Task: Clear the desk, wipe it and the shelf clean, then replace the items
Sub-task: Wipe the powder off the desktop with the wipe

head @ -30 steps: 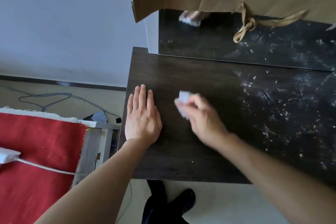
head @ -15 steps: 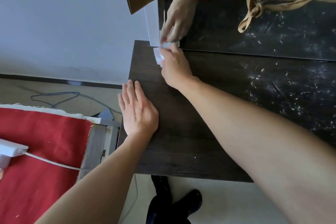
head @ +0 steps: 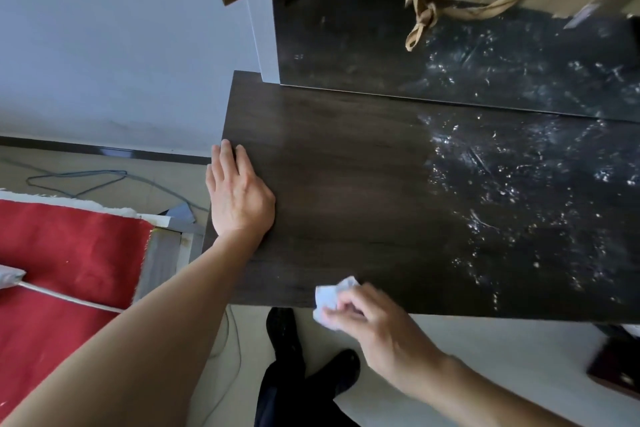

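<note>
The right hand (head: pixel 374 319) has its grip pinched on a crumpled white paper wipe (head: pixel 330 300) at the near edge of the dark wood-grain worktop (head: pixel 346 184). The left hand (head: pixel 237 194) lies spread flat, bracing. Best now: press the wad flat and sweep overlapping strokes rightward into the white speckled residue (head: pixel 512 184).

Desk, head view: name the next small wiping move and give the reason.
Probably sweep the right hand, shut on the crumpled white tissue at the desk's near edge, rightward into the white speckled residue. The desk's left half looks matte and clean, while the right half is still covered in specks. The left hand lies flat at the desk's left edge, bracing.
</note>
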Tool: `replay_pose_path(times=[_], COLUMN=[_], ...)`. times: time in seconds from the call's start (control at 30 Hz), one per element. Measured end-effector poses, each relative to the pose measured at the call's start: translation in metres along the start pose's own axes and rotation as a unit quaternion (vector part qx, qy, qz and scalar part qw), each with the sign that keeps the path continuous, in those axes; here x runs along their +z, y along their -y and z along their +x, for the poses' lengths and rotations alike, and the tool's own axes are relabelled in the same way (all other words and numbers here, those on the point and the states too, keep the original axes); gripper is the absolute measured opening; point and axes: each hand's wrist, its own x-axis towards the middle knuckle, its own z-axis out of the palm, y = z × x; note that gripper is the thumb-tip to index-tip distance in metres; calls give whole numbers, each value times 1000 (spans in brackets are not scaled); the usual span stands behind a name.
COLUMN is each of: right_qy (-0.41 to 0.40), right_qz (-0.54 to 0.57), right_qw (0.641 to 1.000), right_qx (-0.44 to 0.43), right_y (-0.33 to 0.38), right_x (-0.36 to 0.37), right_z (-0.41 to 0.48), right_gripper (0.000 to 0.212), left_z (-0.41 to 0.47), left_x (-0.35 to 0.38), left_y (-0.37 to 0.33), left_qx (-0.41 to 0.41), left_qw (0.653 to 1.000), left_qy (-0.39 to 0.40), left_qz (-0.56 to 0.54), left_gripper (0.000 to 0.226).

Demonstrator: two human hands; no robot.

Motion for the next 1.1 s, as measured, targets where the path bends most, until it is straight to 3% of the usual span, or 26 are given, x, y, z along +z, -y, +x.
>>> replay_pose_path(times=[0.07, 0.13, 0.27, 0.33, 0.4, 0.5, 0.57, 0.63, 0.7, 0.77, 0.87, 0.93, 1.0, 1.1], right_qy=[47, 32, -107, -225, -276, -208, -202, -266, -318, -328, -325, -280, -252, -311], right_qz=[-2, -13, -8, -39, -68, -98, -100, -85, -96, -111, -27, -8, -21, -57], right_qw=[999, 998, 988, 956, 926, 945, 947, 919, 878, 856, 878, 917, 943, 913], right_qx=[3, 46, 112, 181, 249, 234, 229, 277, 343, 384, 350, 285, 218, 258], right_y=[-4, -13, -29, -51, -64, -54, -60, -81, -105, -113, -89, -63, -65, -117], right_x=[9, 0, -54, -76, -74, -33, -26, -35, -45, -50, -33, -19, -21, -57], right_z=[-49, -81, -92, -86, -76, -72, -86, -114, -142, -143, -86, -56, -58, -80], right_gripper=[24, 25, 50, 56, 56, 62, 50, 48, 60, 56, 12, 18, 40, 38], left_z=[-4, -14, -64, -89, -107, -115, -115, -115, -116, -116, -115, -115, -115, -115], left_x=[-3, -4, 3, 10, 17, 28, 33, 34, 35, 36, 38, 39, 39, 41], left_y=[0, -6, -45, -73, -94, -103, -103, -104, -108, -111, -113, -113, -112, -112], left_qx=[12, 33, 107, 127, 131, 135, 139, 140, 141, 134, 130, 131, 133, 136], left_qw=[1000, 999, 994, 990, 988, 988, 988, 988, 988, 989, 989, 989, 989, 989], left_qy=[4, 9, 11, 32, 59, 67, 62, 59, 61, 64, 66, 62, 54, 51], left_qz=[14, 19, -26, -54, -60, -23, -4, 9, 18, 27, 38, 38, 37, 40], left_gripper=[51, 50, 49, 49, 50, 51, 51, 52, 53, 54, 55, 54, 52, 52])
